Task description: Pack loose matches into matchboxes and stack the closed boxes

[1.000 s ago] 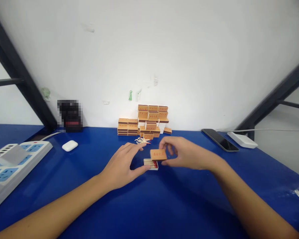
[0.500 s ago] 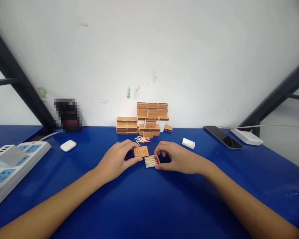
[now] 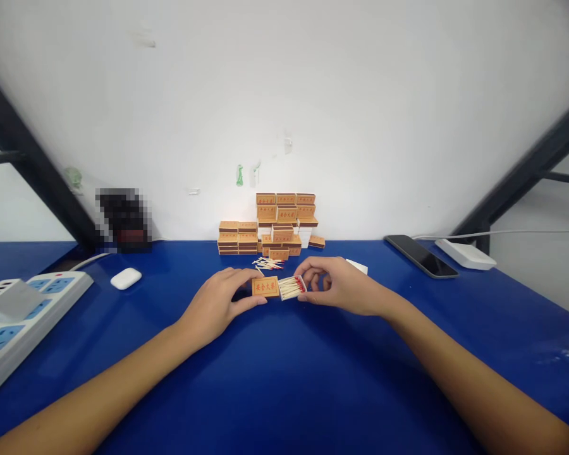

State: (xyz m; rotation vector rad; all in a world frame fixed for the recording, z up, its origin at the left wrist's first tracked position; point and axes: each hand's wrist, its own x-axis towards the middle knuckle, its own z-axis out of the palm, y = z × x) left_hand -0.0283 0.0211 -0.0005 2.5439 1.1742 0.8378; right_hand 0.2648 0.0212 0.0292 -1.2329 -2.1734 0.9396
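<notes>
Between thumb and fingers, my left hand [image 3: 222,297] grips an orange matchbox sleeve [image 3: 265,287] with red lettering on its face. My right hand [image 3: 344,284] pinches the white matchbox tray [image 3: 282,296], which holds red-tipped matches [image 3: 292,287]. The tray's left end meets the right end of the sleeve, nearly in line with it; whether it is inside the opening I cannot tell. Just behind the sleeve lies a loose pile of matches [image 3: 269,263] on the blue table [image 3: 275,379].
Stacked matchboxes [image 3: 286,213] stand against the wall. A white box-like piece [image 3: 358,266] is partly hidden behind my right hand. To the right lie a phone [image 3: 420,256] and a white device [image 3: 465,254]; to the left, an earbud case [image 3: 126,279] and a power strip [image 3: 52,309].
My right hand has raised the tray of matches and brought it level with the sleeve, end to end. The sleeve in my left hand has turned slightly. The camera view has shifted a little.
</notes>
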